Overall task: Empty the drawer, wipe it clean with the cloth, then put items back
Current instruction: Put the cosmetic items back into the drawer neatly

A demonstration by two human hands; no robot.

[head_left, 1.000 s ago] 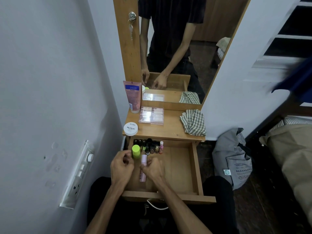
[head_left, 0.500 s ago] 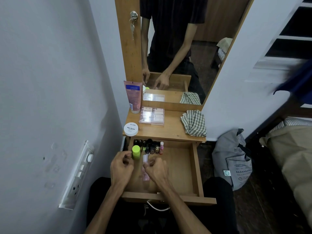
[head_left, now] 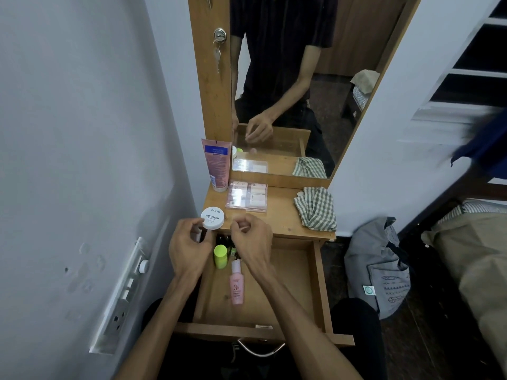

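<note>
1. The drawer (head_left: 290,275) in front of me is light brown wood.
2. The cloth (head_left: 315,209) on the top has a green-and-white check.
3. The bottle (head_left: 237,286) lying in the drawer is pink with a paler cap.
4. The small bottle (head_left: 220,256) beside it is neon yellow-green.
5. The round tub (head_left: 212,218) is white (black lettering).
6. The tube (head_left: 216,164) is pink with a blue label.

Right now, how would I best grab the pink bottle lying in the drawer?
Take the pink bottle around its wider lower body, reaching down from above. It lies flat on the drawer floor with its cap toward the back, where the green-capped bottle crowds it. Both long sides look free, so a finger-and-thumb pinch across them should probably hold.
</note>
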